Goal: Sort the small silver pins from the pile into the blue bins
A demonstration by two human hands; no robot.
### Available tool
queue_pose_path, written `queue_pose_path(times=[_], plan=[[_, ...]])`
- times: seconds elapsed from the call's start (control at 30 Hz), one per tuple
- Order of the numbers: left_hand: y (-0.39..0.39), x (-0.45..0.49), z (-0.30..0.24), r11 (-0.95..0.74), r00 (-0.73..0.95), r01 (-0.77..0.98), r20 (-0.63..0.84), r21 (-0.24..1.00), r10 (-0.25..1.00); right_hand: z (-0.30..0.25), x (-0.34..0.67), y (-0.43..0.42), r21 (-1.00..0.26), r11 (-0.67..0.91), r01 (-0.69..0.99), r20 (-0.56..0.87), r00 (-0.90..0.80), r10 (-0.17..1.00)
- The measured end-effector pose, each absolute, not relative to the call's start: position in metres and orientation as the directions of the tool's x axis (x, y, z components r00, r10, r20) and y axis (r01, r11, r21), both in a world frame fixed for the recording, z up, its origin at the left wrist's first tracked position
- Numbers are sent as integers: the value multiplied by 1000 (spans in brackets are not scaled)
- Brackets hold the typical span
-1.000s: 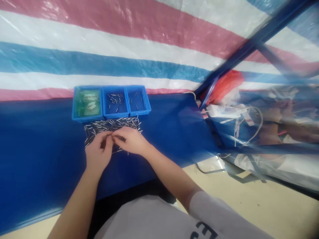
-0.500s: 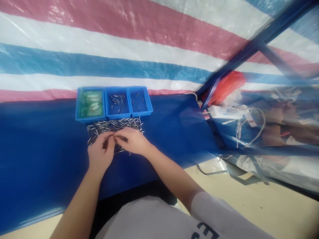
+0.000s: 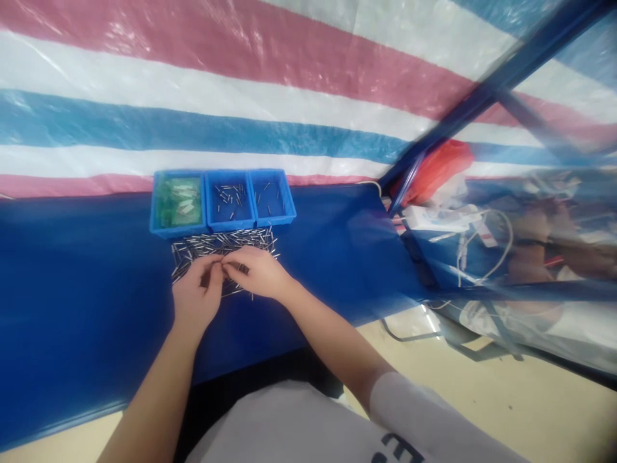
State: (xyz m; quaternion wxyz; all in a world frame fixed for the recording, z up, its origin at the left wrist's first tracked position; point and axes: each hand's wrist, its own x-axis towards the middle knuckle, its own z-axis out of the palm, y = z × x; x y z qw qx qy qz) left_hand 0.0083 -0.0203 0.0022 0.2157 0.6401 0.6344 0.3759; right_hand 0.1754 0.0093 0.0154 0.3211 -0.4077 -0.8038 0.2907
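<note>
Fingertips pressed together, my left hand (image 3: 198,292) and my right hand (image 3: 258,273) meet over the near part of a heap of thin metal pins (image 3: 207,244). Both hands are closed in a pinch; whatever sits between the fingertips is too small and hidden to name. Just beyond the heap, three blue bins stand side by side. Green plastic wrapping with pale pieces fills the left bin (image 3: 178,230). Several short metal pins lie in the middle bin (image 3: 230,225), and a few more in the right bin (image 3: 272,220).
A blue-covered table (image 3: 87,308) carries the bins and pins. Striped plastic sheeting (image 3: 216,83) hangs behind it. To the right stand a blue metal frame (image 3: 453,128), a red bag (image 3: 438,170), a white power strip (image 3: 438,218) with cables, and a blurred person (image 3: 530,247).
The view has shifted slightly, so the bins appear a little further right. My hands keep the same pinched pose over the pins.
</note>
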Motion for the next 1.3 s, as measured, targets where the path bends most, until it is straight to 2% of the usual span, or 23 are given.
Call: queue_pose_path(times=[0.87, 1.1, 1.3], plan=[[-22, 7, -4, -136, -87, 621, 240, 772, 967, 15, 176, 10, -744, 498, 446, 294, -451, 843], [-21, 9, -2, -172, -92, 629, 293, 758, 952, 15, 175, 10, -746, 489, 451, 282, -452, 846], [-21, 11, 0, -121, -130, 653, 268, 748, 955, 13, 176, 11, -758, 470, 451, 277, -429, 860]])
